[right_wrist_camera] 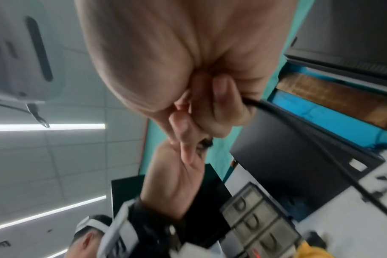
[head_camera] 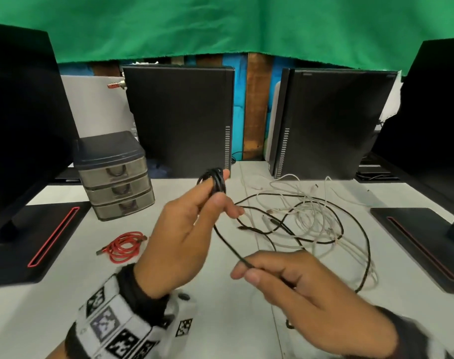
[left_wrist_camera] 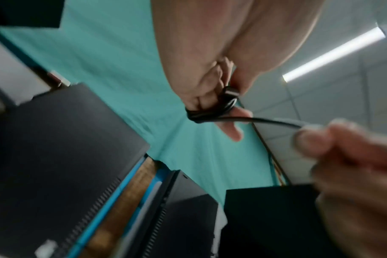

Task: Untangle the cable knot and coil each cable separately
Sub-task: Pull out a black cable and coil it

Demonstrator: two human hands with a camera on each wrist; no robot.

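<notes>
My left hand (head_camera: 210, 200) is raised over the table and grips a small coil of black cable (head_camera: 216, 181) wound round its fingers; the same coil (left_wrist_camera: 212, 111) shows in the left wrist view. From the coil a black cable (head_camera: 228, 246) runs down to my right hand (head_camera: 249, 272), which pinches it between thumb and fingers. In the right wrist view the black cable (right_wrist_camera: 298, 139) leaves my curled fingers (right_wrist_camera: 221, 108). Beyond, the cable loops through a tangle of white cables (head_camera: 308, 216) on the table. A coiled red cable (head_camera: 123, 246) lies at the left.
A small grey drawer unit (head_camera: 114, 174) stands at the back left. Two black computer towers (head_camera: 180, 120) (head_camera: 332, 123) stand at the back. Monitor bases (head_camera: 31, 239) (head_camera: 422, 244) flank the white table (head_camera: 220, 320).
</notes>
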